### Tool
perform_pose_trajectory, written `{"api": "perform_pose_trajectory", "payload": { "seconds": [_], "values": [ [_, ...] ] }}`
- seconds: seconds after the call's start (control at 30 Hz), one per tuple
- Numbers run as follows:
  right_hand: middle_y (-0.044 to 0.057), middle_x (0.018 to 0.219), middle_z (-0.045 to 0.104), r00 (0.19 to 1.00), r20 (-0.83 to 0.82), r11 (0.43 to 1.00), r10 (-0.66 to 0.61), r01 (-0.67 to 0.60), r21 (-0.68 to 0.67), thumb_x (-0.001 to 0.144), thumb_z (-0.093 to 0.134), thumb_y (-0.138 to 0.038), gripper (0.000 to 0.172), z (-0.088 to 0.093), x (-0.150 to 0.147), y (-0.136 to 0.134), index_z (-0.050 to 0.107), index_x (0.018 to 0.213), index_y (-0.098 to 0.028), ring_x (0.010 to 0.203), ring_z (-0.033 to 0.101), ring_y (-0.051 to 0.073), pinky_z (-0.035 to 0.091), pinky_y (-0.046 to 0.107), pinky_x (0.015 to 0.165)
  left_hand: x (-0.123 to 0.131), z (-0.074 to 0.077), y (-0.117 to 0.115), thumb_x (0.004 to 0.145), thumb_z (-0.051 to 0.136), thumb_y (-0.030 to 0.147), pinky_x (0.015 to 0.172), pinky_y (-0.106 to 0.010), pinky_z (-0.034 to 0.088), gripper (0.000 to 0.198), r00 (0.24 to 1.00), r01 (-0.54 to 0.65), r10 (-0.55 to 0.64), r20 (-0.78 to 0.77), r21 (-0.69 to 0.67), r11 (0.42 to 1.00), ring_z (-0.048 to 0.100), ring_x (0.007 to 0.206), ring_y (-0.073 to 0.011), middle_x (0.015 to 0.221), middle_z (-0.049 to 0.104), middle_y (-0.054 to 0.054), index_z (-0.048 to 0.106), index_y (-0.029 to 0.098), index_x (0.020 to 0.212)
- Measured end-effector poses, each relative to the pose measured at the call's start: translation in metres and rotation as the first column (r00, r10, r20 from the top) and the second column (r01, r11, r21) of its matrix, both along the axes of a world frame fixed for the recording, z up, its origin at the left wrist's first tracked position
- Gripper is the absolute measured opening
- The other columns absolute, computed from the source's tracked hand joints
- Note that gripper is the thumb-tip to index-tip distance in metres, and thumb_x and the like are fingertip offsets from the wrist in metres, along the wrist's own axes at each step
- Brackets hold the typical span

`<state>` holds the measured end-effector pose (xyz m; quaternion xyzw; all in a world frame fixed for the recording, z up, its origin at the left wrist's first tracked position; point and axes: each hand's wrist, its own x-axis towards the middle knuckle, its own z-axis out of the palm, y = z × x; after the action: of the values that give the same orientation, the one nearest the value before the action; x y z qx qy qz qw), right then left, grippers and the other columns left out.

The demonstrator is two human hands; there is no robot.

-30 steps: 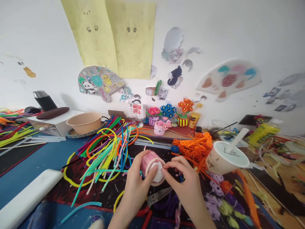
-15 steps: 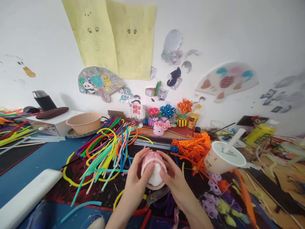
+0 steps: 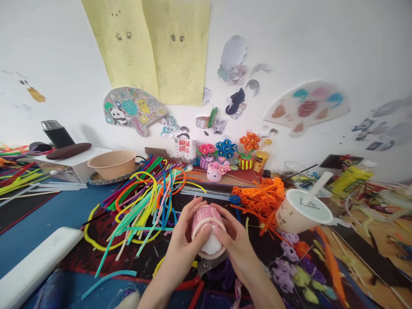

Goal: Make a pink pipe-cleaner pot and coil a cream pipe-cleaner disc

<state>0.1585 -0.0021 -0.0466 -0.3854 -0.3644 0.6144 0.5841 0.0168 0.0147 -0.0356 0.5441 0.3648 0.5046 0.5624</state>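
Observation:
Between both hands is a small pink striped pot (image 3: pixel 208 214) that looks made of pipe cleaners, tilted with its opening toward me. A paler pink ring forms its rim, and white stuffing (image 3: pixel 212 245) fills the opening. My left hand (image 3: pixel 184 236) wraps the pot's left side, and its thumb presses on the white filling. On the other side my right hand (image 3: pixel 237 240) grips the wall, its thumb also on the filling. Under the pot lies a grey metal tool (image 3: pixel 210 265), partly hidden, near purple pipe cleaners (image 3: pixel 222 279).
Loose coloured pipe cleaners (image 3: pixel 144 210) spread to the left, beside a white bar-shaped device (image 3: pixel 40 266). Orange pipe-cleaner pieces (image 3: pixel 257 199) and a lidded cup with a straw (image 3: pixel 302 212) stand right. Finished pots with flowers (image 3: pixel 214 171) line the wall behind a tan bowl's (image 3: pixel 112 165) level.
My thumbs have moved closer together over the white stuffing. The pot has tipped slightly, showing more of its pink striped side.

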Motion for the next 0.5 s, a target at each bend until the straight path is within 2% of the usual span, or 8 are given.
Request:
{"api": "perform_pose_trajectory", "payload": {
  "seconds": [0.23,0.33,0.5],
  "values": [
    [0.009,0.118,0.072,1.0,-0.021,1.0,0.005,-0.005,0.019,0.069,0.084,-0.037,0.06,-0.0004,-0.0017,0.0013,0.062,0.123,-0.024,0.107,0.067,0.026,0.052,0.034,0.088,0.0017,-0.0017,0.0002,0.086,0.067,0.041,0.113,-0.044,0.035,0.05,0.999,-0.049,0.048,0.015,0.011,0.999,0.049,0.132,-0.0312,0.149,0.047,-0.01,0.054,0.028,0.133],
    [0.009,0.116,0.073,1.0,-0.02,1.0,-0.005,0.005,0.0,0.067,0.085,-0.037,0.061,0.0012,-0.0029,0.0009,0.064,0.122,-0.023,0.106,0.068,0.027,0.053,0.036,0.087,0.0024,-0.0034,0.0,0.087,0.066,0.041,0.113,-0.045,0.035,0.052,0.998,-0.054,0.054,0.019,0.013,0.998,0.05,0.132,-0.0308,0.146,0.05,-0.01,0.052,0.028,0.135],
    [0.011,0.111,0.074,0.997,-0.03,0.997,-0.073,0.072,-0.042,0.065,0.084,-0.039,0.06,0.0051,-0.0062,-0.001,0.066,0.119,-0.02,0.103,0.068,0.031,0.054,0.04,0.085,0.0052,-0.0009,-0.0024,0.086,0.066,0.041,0.113,-0.045,0.035,0.049,0.998,-0.064,0.064,0.005,0.026,0.998,0.049,0.132,-0.031,0.151,0.044,-0.011,0.054,0.025,0.132]
  ]
}}
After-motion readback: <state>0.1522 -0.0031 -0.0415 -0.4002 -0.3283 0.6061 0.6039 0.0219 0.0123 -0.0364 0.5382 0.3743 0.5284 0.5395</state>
